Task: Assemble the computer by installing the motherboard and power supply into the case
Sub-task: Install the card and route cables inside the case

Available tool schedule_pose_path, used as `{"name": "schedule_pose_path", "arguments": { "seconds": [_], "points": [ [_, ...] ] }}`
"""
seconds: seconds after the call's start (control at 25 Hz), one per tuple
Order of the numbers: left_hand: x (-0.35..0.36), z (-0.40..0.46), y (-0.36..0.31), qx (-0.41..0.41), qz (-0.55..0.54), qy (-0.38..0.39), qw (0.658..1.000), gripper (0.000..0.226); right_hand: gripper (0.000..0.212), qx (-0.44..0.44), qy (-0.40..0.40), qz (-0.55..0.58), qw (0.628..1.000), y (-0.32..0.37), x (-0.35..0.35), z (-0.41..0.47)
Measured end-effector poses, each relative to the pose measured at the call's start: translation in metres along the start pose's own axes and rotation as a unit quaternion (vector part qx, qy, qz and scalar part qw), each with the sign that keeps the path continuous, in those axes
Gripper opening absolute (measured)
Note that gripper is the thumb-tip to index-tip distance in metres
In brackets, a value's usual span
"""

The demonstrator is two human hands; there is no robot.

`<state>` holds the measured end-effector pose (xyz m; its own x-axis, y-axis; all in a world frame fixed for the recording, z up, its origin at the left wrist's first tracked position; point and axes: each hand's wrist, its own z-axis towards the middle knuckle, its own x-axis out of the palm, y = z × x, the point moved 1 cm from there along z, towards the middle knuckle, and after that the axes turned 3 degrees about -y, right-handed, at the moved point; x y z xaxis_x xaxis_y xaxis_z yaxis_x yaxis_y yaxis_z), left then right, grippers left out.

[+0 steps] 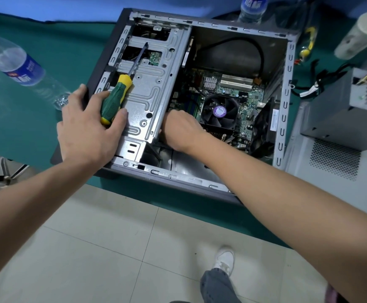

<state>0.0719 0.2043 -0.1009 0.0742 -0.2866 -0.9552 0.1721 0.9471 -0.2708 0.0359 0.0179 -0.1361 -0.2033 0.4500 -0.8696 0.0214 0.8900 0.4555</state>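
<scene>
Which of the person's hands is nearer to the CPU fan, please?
The right. The right hand reaches into the case just left of the fan, nearly beside it. The left hand rests on the drive cage, holding the screwdriver, farther away.

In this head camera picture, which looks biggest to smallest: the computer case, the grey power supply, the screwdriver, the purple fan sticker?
1. computer case
2. power supply, partly cut off at the frame edge
3. screwdriver
4. purple fan sticker

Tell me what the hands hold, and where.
Left hand grips the screwdriver by its handle. Right hand reaches inside the case; any hold is hidden.
</scene>
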Motion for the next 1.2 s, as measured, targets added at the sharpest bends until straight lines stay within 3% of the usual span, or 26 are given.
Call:
{"name": "schedule_pose_path", "arguments": {
  "seconds": [0.16,0.32,0.4,0.6,0.76,0.84,0.92,1.08,1.2],
  "points": [
    [0.002,-0.001,-0.002,0.0,0.0,0.002,1.0,0.059,0.022,-0.007,0.008,0.011,1.0,-0.001,0.001,0.003],
    [0.002,-0.004,0.0,-0.004,0.003,0.012,1.0,0.059,0.019,0.048,-0.004,0.051,0.998,0.001,0.004,0.0],
    [0.002,-0.004,0.0,-0.002,0.006,0.01,1.0,0.057,0.027,0.062,-0.003,0.026,0.998,-0.001,0.001,-0.002],
    [0.003,-0.004,0.002,-0.004,0.003,0.011,1.0,0.054,0.021,0.065,0.018,-0.009,0.998,-0.001,-0.009,-0.006],
    [0.004,-0.006,0.0,-0.011,0.01,0.024,1.0,0.056,0.004,0.094,-0.046,0.022,0.994,-0.012,-0.036,-0.025],
    [0.002,-0.006,-0.003,-0.019,0.005,0.037,0.999,0.057,0.006,0.139,-0.093,0.059,0.984,-0.017,-0.054,-0.045],
    [0.0,-0.009,-0.006,-0.024,0.001,0.048,0.999,0.058,0.008,0.2,-0.14,0.155,0.957,-0.023,-0.073,-0.066],
    [-0.002,-0.005,-0.006,-0.017,0.0,0.061,0.998,0.058,0.015,0.325,-0.219,0.327,0.86,-0.04,-0.101,-0.11],
    [-0.005,-0.002,-0.008,-0.021,-0.012,0.071,0.997,0.057,0.012,0.403,-0.256,0.484,0.733,-0.052,-0.112,-0.141]
  ]
}}
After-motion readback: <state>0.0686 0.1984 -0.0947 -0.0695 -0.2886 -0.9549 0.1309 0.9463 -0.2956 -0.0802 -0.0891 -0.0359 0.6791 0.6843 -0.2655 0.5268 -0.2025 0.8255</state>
